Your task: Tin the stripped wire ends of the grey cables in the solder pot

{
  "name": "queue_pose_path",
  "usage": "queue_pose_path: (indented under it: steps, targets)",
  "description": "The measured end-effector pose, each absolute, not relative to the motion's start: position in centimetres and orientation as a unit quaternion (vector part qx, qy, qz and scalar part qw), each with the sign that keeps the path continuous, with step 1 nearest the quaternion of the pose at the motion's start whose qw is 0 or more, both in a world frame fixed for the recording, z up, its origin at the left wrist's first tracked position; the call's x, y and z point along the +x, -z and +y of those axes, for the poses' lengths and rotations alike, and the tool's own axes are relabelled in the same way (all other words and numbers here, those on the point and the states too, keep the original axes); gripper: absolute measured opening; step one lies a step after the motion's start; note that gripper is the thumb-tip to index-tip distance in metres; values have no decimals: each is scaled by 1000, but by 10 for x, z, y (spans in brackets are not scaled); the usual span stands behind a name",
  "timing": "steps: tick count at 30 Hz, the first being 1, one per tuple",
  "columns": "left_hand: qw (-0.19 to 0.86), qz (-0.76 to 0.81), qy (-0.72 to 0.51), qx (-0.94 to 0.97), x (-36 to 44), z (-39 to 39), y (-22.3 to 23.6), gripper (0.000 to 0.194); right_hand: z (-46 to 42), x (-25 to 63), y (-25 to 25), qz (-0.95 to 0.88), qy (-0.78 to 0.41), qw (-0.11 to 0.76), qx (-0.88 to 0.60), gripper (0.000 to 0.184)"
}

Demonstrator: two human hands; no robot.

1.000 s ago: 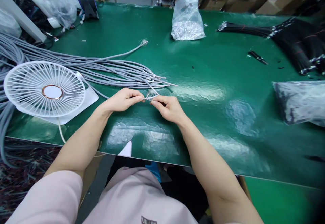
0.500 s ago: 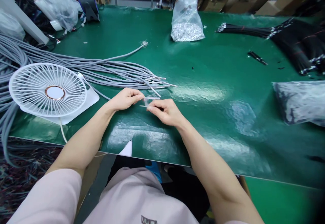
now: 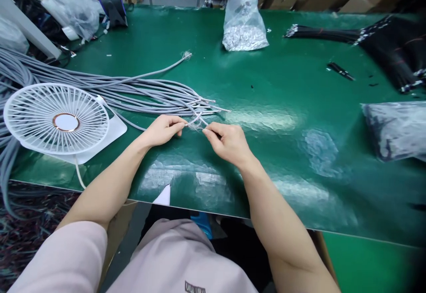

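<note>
The left hand (image 3: pixel 162 131) and right hand (image 3: pixel 229 143) work close together just above the table, with only a small gap between them. On the left hand, the thumb and forefinger (image 3: pixel 179 125) are pressed together in a tight pinch on the pale fine wire strands (image 3: pixel 196 122), and the other fingers curl loosely beneath. On the right hand, the thumb and forefinger (image 3: pixel 209 129) close on the opposite side of the same strands, which cross in a small tangle between the fingertips (too fine to count). The strands sit just below the stripped, fanned ends of the long grey cables (image 3: pixel 133 93), which run from the table's left edge toward its middle. The table's green mat (image 3: pixel 282 71) is glossy and creased near the front edge. A white desk fan (image 3: pixel 56 118) stands at the left, just beside the left forearm, and one grey cable with a frayed end (image 3: pixel 187 55) reaches toward the middle. A plastic bag of small silver parts (image 3: pixel 244 25) stands by the far edge, bundles of black wires (image 3: pixel 392 49) lie at the far right corner, and a dark-filled plastic bag (image 3: pixel 396 129) lies at the right edge. Cardboard boxes (image 3: pixel 356 2) are stacked beyond the table.
</note>
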State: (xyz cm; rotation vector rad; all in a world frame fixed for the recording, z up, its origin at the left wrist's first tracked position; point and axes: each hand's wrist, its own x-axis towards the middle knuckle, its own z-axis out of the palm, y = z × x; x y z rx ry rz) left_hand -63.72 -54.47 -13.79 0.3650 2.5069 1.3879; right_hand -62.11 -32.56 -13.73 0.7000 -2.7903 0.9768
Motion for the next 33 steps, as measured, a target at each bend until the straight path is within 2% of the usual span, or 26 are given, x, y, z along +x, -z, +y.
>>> queue_pose_path:
  steps: [8,26,33]
  targets:
    - [107,845,-507,130,-632,-544,139,40,-325,-625,144,-948,-239,41,204,27]
    - [74,871,-451,178,-628,-547,139,43,-334,-625,149,-928,-287,24,238,27]
    - [73,861,-471,178,-628,-547,138,45,-326,-627,145,-928,-290,22,233,28]
